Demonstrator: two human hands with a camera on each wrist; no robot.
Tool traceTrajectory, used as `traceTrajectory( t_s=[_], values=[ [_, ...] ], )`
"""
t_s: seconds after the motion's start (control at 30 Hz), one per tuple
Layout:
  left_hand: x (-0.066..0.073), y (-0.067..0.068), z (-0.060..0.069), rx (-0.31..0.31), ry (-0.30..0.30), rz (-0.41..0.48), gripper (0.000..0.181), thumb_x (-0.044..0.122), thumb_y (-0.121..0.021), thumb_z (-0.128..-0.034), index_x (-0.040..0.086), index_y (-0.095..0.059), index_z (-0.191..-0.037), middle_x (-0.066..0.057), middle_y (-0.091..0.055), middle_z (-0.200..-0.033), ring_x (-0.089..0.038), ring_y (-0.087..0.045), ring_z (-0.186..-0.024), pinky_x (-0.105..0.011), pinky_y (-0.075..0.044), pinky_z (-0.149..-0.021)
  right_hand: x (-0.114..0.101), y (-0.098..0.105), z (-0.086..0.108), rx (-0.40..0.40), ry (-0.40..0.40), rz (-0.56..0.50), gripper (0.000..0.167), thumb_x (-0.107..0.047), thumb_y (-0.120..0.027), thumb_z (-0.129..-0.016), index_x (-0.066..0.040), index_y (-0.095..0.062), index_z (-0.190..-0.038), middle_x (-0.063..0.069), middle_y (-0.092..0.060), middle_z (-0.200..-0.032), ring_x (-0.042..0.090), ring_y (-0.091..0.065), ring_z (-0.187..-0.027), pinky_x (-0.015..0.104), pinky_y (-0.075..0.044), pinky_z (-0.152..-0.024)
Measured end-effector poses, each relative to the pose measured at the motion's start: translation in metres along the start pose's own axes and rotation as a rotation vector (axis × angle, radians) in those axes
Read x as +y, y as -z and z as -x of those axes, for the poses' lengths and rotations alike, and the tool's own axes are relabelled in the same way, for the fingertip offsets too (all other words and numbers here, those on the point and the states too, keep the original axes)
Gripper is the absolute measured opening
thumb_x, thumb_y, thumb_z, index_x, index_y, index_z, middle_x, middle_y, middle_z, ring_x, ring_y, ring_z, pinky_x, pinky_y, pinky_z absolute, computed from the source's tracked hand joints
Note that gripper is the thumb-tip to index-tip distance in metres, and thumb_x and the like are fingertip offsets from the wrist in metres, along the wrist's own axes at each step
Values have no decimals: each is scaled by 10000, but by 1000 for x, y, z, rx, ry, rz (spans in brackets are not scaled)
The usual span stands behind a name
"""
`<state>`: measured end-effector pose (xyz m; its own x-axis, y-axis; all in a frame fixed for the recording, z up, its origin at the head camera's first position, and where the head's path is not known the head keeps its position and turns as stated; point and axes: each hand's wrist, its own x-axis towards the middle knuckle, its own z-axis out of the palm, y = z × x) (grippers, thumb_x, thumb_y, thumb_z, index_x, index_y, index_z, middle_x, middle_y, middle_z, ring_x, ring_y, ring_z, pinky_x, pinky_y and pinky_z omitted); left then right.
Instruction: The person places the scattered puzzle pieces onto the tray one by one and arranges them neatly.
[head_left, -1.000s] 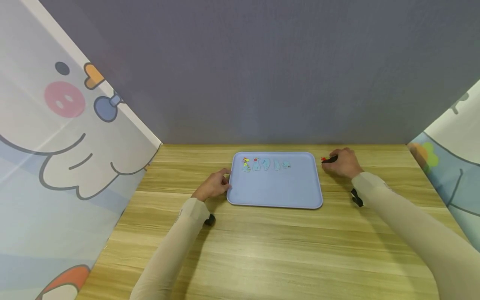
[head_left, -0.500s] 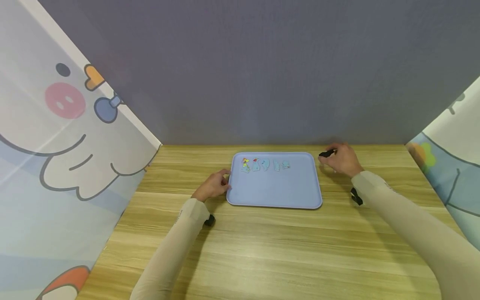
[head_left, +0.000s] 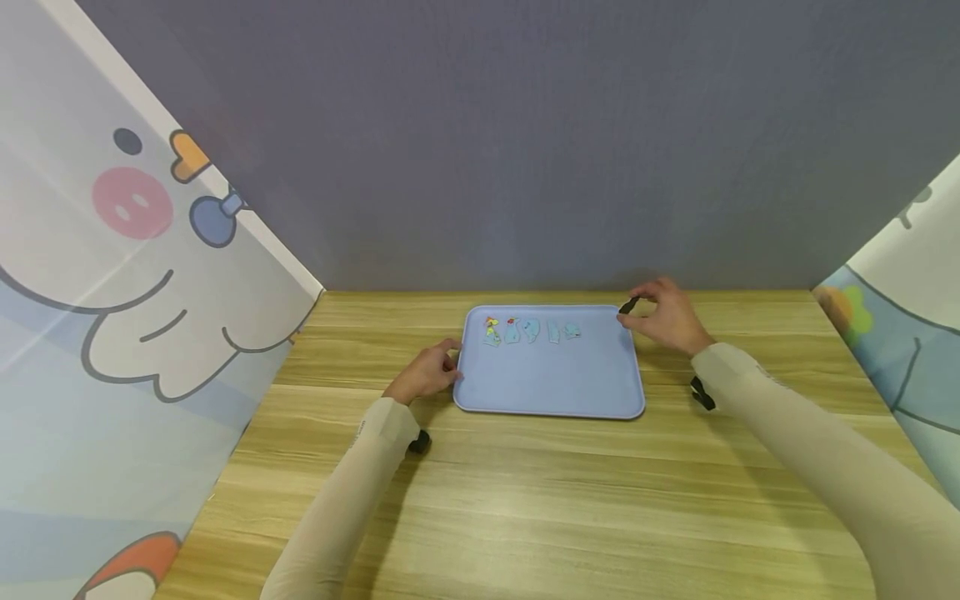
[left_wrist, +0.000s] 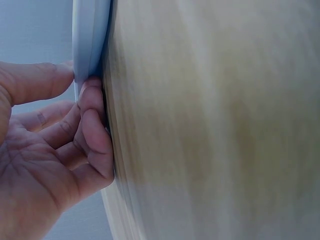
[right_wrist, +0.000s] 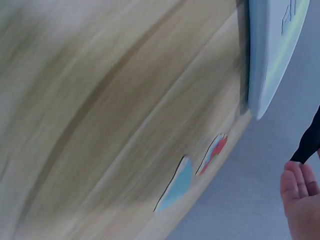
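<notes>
A pale blue tray [head_left: 551, 383] lies on the wooden table with several light blue puzzle pieces [head_left: 531, 328] in a row near its far side. My left hand [head_left: 426, 372] holds the tray's left rim; in the left wrist view the thumb [left_wrist: 47, 80] touches the rim and curled fingers lie against its lower side. Above the tray's far right corner, my right hand [head_left: 669, 320] pinches a thin puzzle piece [head_left: 628, 306] whose black side shows. In the right wrist view, the fingertips [right_wrist: 300, 175] grip that piece at its lower end.
Right of the tray, the right wrist view shows a light blue piece [right_wrist: 175, 186] and a red-patterned piece [right_wrist: 213, 152] on the table. A grey wall [head_left: 495, 167] stands along the table's far edge. A cartoon-printed panel [head_left: 150, 292] borders the left.
My right hand has lifted the black-sided piece off the table and carried it left to the tray's far right corner. My left hand has stayed at the rim.
</notes>
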<state>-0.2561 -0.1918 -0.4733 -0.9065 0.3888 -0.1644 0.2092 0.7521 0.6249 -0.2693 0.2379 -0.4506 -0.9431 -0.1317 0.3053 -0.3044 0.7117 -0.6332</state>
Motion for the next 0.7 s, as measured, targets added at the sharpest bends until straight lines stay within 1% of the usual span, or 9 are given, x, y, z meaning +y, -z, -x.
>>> traceTrajectory(
  t_s=[0.07,0.17,0.33,0.47,0.63,0.7],
  values=[
    [0,0,0,-1,-2,-3,483,51,-676,-858,29,-472,-1296,-90,-647,-852,-181,-607,-748,-317,-499,-679,-2,-5,-1,-2,37,-15,450,-183,-817,-719,56,-633,-1053,207,-497,-1055,440,-515,-1011,538,-419,-866],
    [0,0,0,-1,-2,-6,489,55,-677,-859,27,-470,-1301,-91,-649,-856,-183,-609,-755,-324,-500,-691,-5,-11,-3,-28,59,-43,426,-152,-822,-705,45,-635,-1034,200,-500,-1055,439,-519,-1034,533,-423,-890],
    [-1,0,0,-1,-4,-10,491,56,-677,-860,30,-468,-1303,-88,-647,-854,-182,-608,-756,-324,-499,-695,-7,-22,-6,-113,68,-65,439,-155,-812,-718,51,-617,-1054,169,-499,-1079,414,-515,-1065,498,-413,-930],
    [0,0,0,-2,-4,-15,485,60,-674,-864,30,-469,-1302,-87,-644,-852,-183,-605,-756,-327,-498,-697,-7,-30,-8,-184,96,-63,455,-161,-809,-725,57,-619,-1076,163,-524,-1109,377,-517,-1069,471,-408,-939],
    [1,1,1,-7,1,-24,480,69,-667,-872,34,-466,-1307,-86,-643,-866,-183,-603,-763,-324,-497,-694,-4,-38,-10,-248,124,-51,447,-153,-815,-731,38,-629,-1091,161,-534,-1159,349,-523,-1079,456,-419,-924],
    [1,2,1,-10,3,-25,478,70,-665,-874,32,-466,-1307,-89,-642,-868,-186,-603,-765,-324,-497,-694,-6,-40,-10,-265,127,-68,444,-136,-814,-730,45,-630,-1091,167,-529,-1167,346,-515,-1089,454,-418,-931]
  ],
)
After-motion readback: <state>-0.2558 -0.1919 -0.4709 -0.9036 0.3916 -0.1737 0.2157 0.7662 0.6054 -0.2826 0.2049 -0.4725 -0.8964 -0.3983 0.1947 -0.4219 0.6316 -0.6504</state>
